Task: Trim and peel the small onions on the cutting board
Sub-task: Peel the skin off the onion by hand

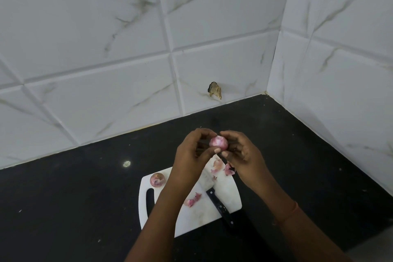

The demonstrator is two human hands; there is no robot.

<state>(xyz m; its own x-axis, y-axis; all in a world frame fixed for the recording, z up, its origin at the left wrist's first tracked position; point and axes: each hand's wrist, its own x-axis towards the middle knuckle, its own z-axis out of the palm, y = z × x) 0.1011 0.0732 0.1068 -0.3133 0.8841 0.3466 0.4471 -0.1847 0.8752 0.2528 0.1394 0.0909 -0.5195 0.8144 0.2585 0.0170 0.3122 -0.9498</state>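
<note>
A small pink onion (218, 142) is held up above the far end of the white cutting board (229, 189). My left hand (192, 155) grips it from the left with thumb and curled fingers. My right hand (240, 151) pinches it from the right. A second small onion (157, 179), still in its purple skin, lies on the board's far left corner. A black-handled knife (219, 205) lies on the board with its blade partly hidden under my left wrist. Pink peel scraps (192, 200) lie mid-board and more peel (228, 169) lies under my right hand.
The board sits on a black countertop (85, 198) in a corner of white marble-patterned tile walls (106, 59). A brown chipped spot (215, 90) marks the back wall just above the counter.
</note>
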